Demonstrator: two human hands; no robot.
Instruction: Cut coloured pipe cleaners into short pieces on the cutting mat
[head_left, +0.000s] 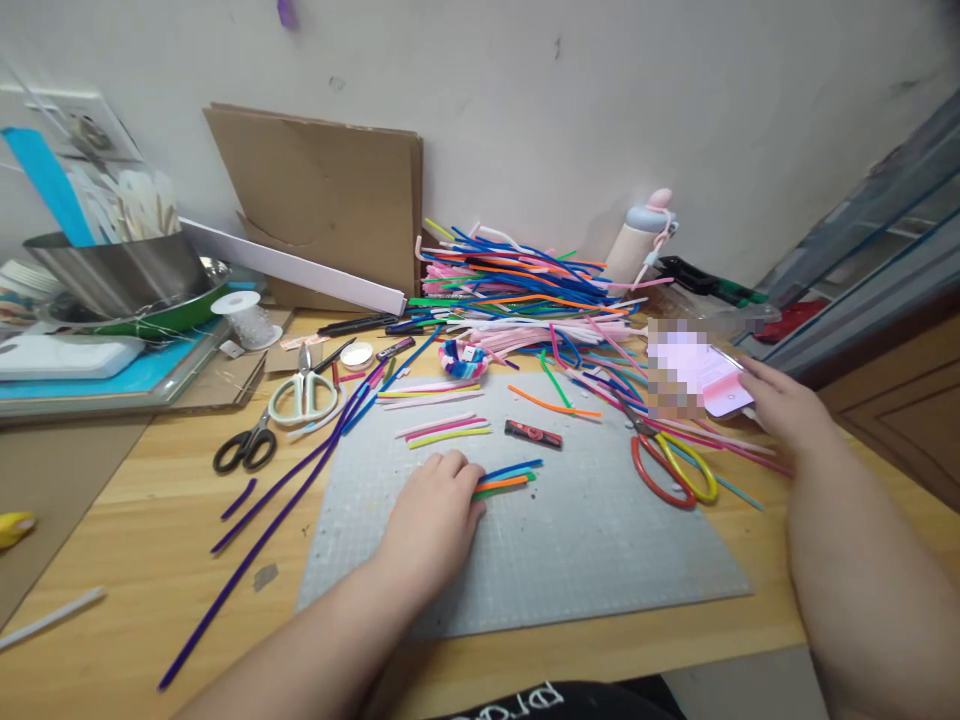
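Observation:
My left hand is closed around one end of a small bunch of short pipe cleaners in blue, light blue, orange and green, low over the grey cutting mat. At the right, my right hand grips the edge of a phone with a lit, partly blurred screen. Short pink, white and yellow pipe cleaners lie beyond my left hand. Near them is a dark red printed tube. Scissors with red and yellow handles rest on the mat's right side.
A big heap of pipe cleaners lies against the wall, beside a bottle. White-handled scissors, black-handled scissors and long purple pipe cleaners are at left. Behind stand cardboard sheets and a metal bowl.

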